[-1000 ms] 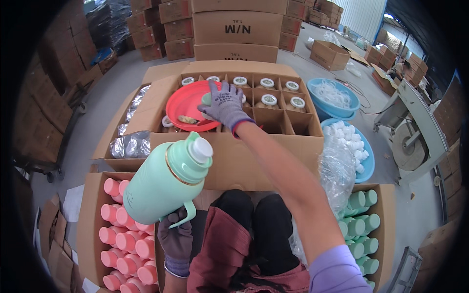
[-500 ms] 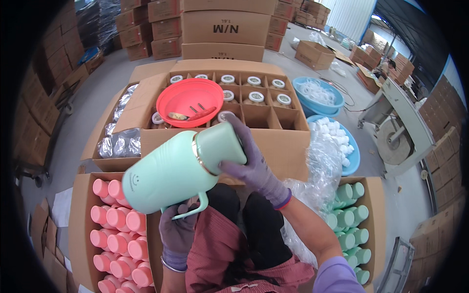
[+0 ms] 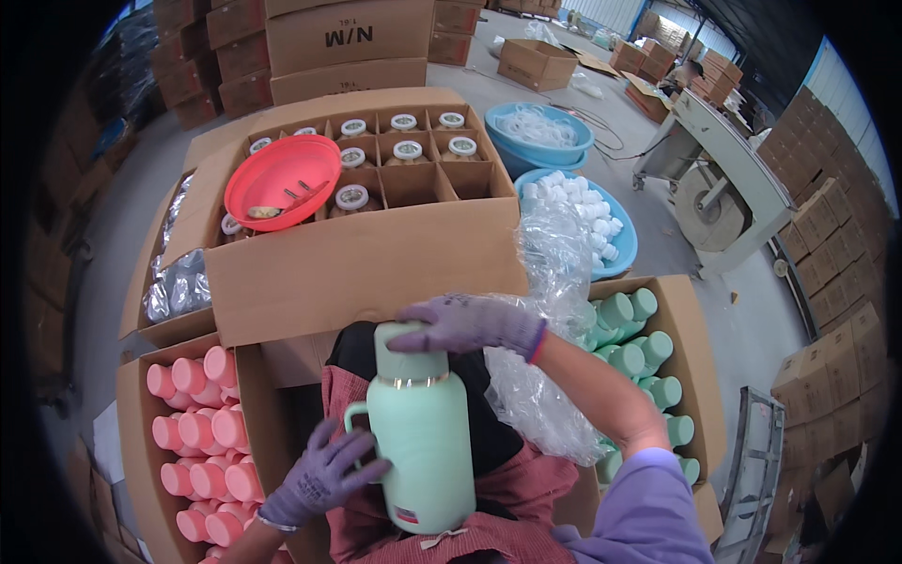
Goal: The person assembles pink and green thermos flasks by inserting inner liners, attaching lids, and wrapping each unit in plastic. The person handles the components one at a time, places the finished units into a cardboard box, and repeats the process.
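Note:
A mint-green vacuum flask (image 3: 425, 456) with a side handle stands nearly upright against my lap. A thin metallic ring runs below its mint cup lid (image 3: 412, 365), and a small coloured label sits near the base. My right hand (image 3: 465, 324), in a purple-grey glove, is closed over the top of the lid. Beside the handle, my gloved left hand (image 3: 324, 475) has its fingers spread, with the fingertips at the flask's left side. Whether they press on the flask, I cannot tell.
A divided carton (image 3: 366, 273) holds jars with white lids, and a red bowl (image 3: 272, 179) with small tools rests on it. Pink-lidded flasks (image 3: 197, 428) fill a left carton; green-lidded ones (image 3: 653, 348) fill a right carton. Blue tubs (image 3: 625, 258) and clear plastic wrap (image 3: 554, 273) lie rightward.
The flask has turned from lying tilted to standing nearly upright, lower and nearer me. My left hand has come off its underside and spread its fingers. My right hand stays on the lid.

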A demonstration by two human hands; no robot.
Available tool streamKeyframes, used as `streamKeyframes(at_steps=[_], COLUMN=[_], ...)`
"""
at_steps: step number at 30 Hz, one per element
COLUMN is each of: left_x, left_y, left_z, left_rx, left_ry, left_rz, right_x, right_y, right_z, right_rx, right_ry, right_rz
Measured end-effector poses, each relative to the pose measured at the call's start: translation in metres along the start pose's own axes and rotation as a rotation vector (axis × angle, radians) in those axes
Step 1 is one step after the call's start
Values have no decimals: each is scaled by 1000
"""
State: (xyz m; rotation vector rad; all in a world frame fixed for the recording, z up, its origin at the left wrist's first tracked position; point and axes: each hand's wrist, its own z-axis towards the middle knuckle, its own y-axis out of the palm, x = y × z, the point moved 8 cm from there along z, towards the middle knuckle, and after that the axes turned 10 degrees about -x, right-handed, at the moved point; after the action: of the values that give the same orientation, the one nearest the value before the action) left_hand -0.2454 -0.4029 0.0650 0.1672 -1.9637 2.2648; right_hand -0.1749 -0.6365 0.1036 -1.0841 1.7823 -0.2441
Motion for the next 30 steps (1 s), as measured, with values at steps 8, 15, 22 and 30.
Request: streamKeyframes(at_steps=[8, 15, 22, 30], left_x=[-52, -115, -162, -204], left_y=[-63, -103, -69, -45], left_z=[17, 135, 204, 226], left_rx=[322, 396, 474, 766], left_ry=[-288, -203, -145, -243], left_rz=[-320, -648, -432, -1044], right_x=[219, 80, -23, 7], right_y=[-79, -187, -253, -142], right_z=[-167, -143, -90, -95], right_rx=[521, 704, 612, 1234], right_ry=[833, -815, -1056, -693], right_rz=[-86, 1118, 1416, -94])
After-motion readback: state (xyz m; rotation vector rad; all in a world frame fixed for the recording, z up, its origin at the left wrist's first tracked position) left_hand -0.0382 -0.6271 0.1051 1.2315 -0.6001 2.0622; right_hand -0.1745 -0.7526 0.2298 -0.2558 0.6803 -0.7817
